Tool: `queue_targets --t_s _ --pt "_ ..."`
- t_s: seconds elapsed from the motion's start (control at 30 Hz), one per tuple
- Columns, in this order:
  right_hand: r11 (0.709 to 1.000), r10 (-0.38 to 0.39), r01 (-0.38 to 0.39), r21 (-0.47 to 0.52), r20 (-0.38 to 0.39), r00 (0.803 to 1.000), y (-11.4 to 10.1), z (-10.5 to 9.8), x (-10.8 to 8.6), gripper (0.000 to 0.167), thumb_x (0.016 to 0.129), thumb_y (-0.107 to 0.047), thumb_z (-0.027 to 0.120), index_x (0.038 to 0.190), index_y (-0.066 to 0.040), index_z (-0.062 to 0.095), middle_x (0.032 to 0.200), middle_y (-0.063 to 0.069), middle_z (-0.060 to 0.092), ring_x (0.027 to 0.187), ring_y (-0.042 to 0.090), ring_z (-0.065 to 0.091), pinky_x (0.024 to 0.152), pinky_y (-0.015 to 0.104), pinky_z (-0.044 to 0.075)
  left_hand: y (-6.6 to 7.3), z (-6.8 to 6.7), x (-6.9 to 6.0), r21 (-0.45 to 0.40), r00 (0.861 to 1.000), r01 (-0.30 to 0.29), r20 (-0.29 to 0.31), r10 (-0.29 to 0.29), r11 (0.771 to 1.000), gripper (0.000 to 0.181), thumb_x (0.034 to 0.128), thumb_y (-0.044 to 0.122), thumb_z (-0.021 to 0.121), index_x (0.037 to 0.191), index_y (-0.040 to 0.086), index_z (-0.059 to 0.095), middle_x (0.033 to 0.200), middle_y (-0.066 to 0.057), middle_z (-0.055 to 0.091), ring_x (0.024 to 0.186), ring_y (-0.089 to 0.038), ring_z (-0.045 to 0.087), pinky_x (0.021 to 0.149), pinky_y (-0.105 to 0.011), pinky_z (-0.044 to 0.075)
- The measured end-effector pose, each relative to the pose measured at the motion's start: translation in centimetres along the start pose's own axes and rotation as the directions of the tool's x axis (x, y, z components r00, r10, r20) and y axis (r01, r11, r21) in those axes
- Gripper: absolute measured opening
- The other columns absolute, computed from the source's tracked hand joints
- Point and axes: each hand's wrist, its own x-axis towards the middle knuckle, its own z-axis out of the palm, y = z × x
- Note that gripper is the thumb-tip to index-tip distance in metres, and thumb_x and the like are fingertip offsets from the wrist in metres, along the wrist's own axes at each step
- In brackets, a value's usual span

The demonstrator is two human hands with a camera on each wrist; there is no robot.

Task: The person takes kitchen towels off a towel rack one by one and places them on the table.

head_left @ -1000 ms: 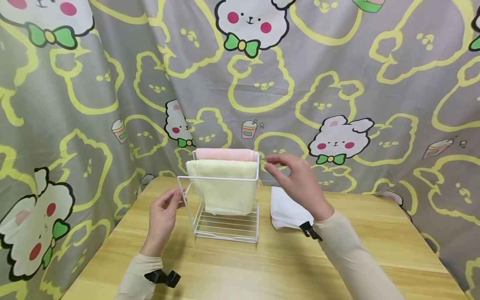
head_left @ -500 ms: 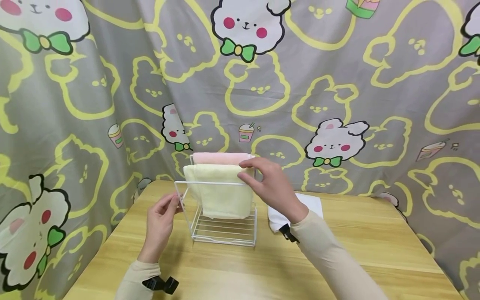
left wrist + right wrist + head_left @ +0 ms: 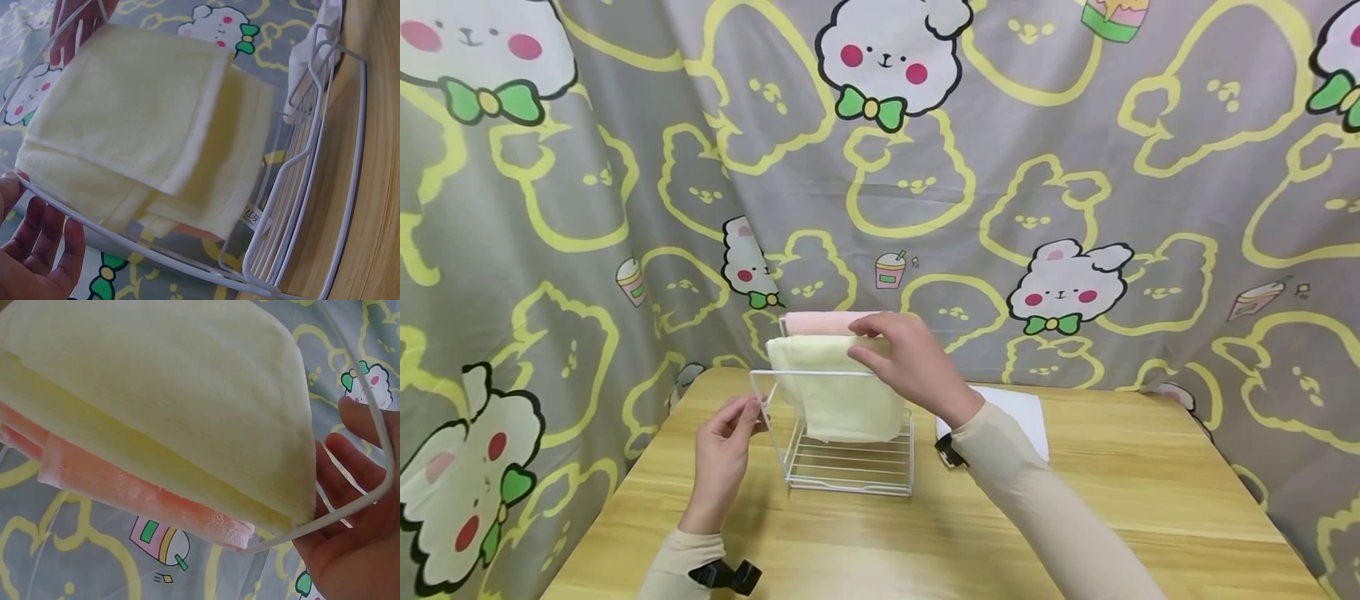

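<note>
- Left hand (image 3: 722, 450), at lower left of centre in the head view: the rack's left upright is pinched between thumb and forefinger, the other fingers loosely bent, presumably so that the light frame is steadied.
- Right hand (image 3: 913, 362), right of centre: its fingers are relaxed and gently curved beside the yellow towel's upper right edge, and no grip is seen; whether the cloth is touched cannot be told.
- Grey cartoon-print curtain (image 3: 820, 200): the upper part of the frame is filled by it, probably hung as a backdrop.
- Wood-grain tabletop (image 3: 1112, 508): spread across the lower frame, and used as support for the rack.
- White wire rack (image 3: 820, 372): stood upright at centre, its slatted base laid flat, likely for stability.
- Folded yellow towel (image 3: 842, 408): draped high at centre, clear of the base; a bar is presumably hidden beneath the fold, by which its weight would be carried.
- White cloth (image 3: 1018, 412): laid on the table right of centre, apart from the rack and partly hidden by the right forearm.
- Folded pink towel (image 3: 816, 323): hung just behind the yellow one, mostly covered, so that both are apparently kept in separate rows.
- Printed label (image 3: 252, 215): seen near the yellow towel's lower corner, right of centre in the left wrist view; its print cannot be read reliably.
</note>
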Motion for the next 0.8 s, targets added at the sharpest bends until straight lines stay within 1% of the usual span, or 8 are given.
queue_targets --t_s 0.07,0.2,0.33,0.5,0.57,0.67,0.8 --pt "1.000 0.019 -0.019 0.005 0.034 0.999 0.0 0.1 0.4 0.027 0.096 -0.024 0.075 0.117 -0.007 0.075 0.116 0.003 0.075 0.108 0.019 0.070 0.097 0.035 0.057 0.0 0.0 -0.1 0.008 1.000 0.005 -0.004 -0.005 1.000 0.026 0.1020 0.003 0.060 0.113 -0.020 0.064 0.087 0.000 0.069 0.079 -0.013 0.069 0.076 -0.023 0.063" --pt "0.999 0.053 -0.054 0.008 0.095 0.994 -0.3 0.1 1.3 0.027 0.097 -0.025 0.074 0.118 -0.008 0.075 0.117 0.003 0.075 0.106 0.020 0.069 0.094 0.035 0.059 0.0 0.0 -0.2 0.013 1.000 0.008 -0.007 -0.008 1.000 0.025 0.1025 0.004 0.060 0.113 -0.018 0.066 0.089 -0.006 0.068 0.080 -0.012 0.068 0.077 -0.023 0.063" --pt "0.996 0.087 -0.089 0.003 0.143 0.986 -0.4 0.2 2.2 0.027 0.097 -0.025 0.073 0.118 -0.008 0.075 0.116 0.004 0.075 0.103 0.019 0.069 0.092 0.034 0.059 0.0 0.0 -0.2 0.010 1.000 0.014 -0.009 -0.014 1.000 0.026 0.1025 0.003 0.059 0.113 -0.019 0.065 0.088 -0.005 0.068 0.080 -0.012 0.069 0.077 -0.023 0.063" --pt "0.991 0.130 -0.132 0.000 0.171 0.977 -0.1 0.6 2.9 0.026 0.096 -0.025 0.075 0.116 -0.009 0.075 0.111 0.003 0.076 0.100 0.016 0.072 0.089 0.030 0.060 0.0 0.1 -0.1 0.008 1.000 0.012 -0.009 -0.012 1.000 0.026 0.1022 0.003 0.060 0.113 -0.020 0.064 0.089 -0.009 0.068 0.080 -0.013 0.069 0.076 -0.023 0.063" --pt "0.990 0.138 -0.141 0.005 0.175 0.975 0.0 0.8 3.0 0.025 0.095 -0.025 0.076 0.115 -0.010 0.076 0.108 0.002 0.077 0.098 0.013 0.072 0.088 0.028 0.060 0.1 0.1 -0.2 0.009 1.000 0.011 -0.008 -0.011 1.000 0.025 0.1023 0.003 0.060 0.113 -0.019 0.065 0.089 -0.009 0.068 0.080 -0.014 0.069 0.076 -0.023 0.063" --pt "0.990 0.136 -0.140 0.007 0.188 0.973 0.1 1.0 3.0 0.021 0.094 -0.027 0.076 0.110 -0.013 0.078 0.104 -0.002 0.078 0.093 0.010 0.072 0.084 0.026 0.060 0.2 0.2 -0.2 0.019 1.000 0.011 -0.010 -0.011 1.000 0.024 0.1024 0.003 0.060 0.112 -0.018 0.067 0.088 -0.004 0.068 0.081 -0.015 0.069 0.076 -0.023 0.063" --pt "0.990 0.135 -0.138 0.001 0.197 0.971 0.4 1.1 3.0 0.017 0.093 -0.028 0.078 0.106 -0.017 0.080 0.102 -0.007 0.078 0.091 0.006 0.071 0.082 0.025 0.059 0.3 0.2 -0.2 0.040 1.000 0.012 -0.009 -0.011 0.999 0.024 0.1026 0.005 0.060 0.112 -0.016 0.068 0.088 -0.001 0.068 0.081 -0.014 0.069 0.077 -0.022 0.063"
